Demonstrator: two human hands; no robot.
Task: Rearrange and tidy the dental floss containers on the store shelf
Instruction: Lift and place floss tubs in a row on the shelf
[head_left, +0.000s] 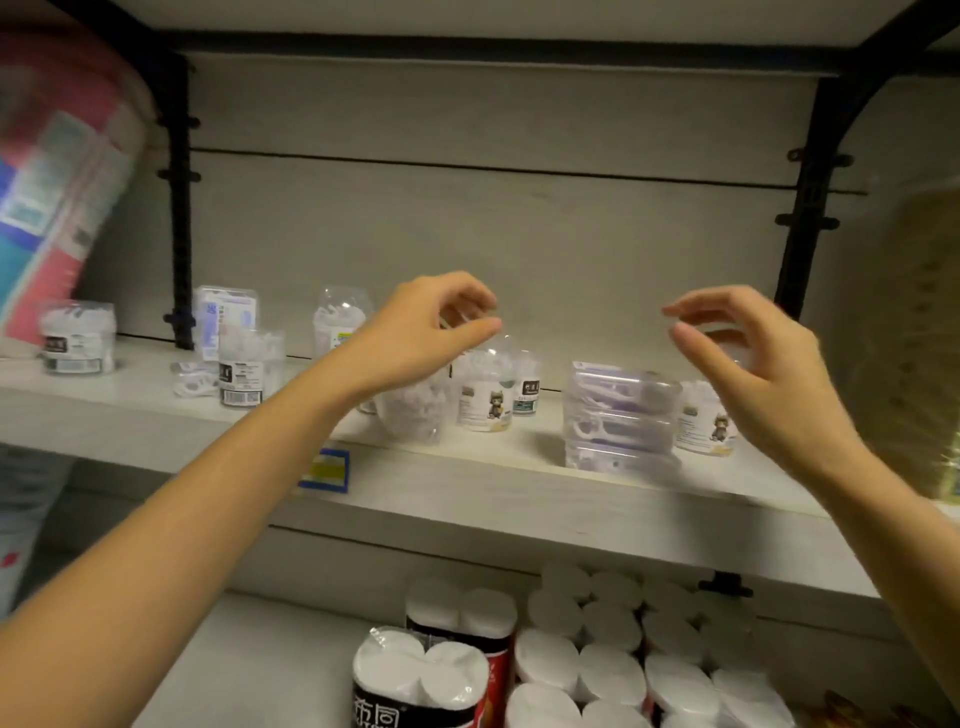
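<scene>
Both hands are hovering above the shelf (467, 483) with nothing in them: my left hand (415, 338) is curling its fingers loosely over the middle cluster, and my right hand (753, 364) is cupping the air over the right end, thumb and fingers apart. The floss containers are standing scattered along the board: a cat-label jar (485, 395) just below my left fingers, a clear stacked box (618, 421) between my hands, a second cat-label jar (706, 421) under my right palm, and a barcode jar (244, 369) well off to the left. I am judging this as the reach before a pick. Next I am needing to lower each hand onto one jar, close around it, and draw it forward into a row without knocking its neighbours.
</scene>
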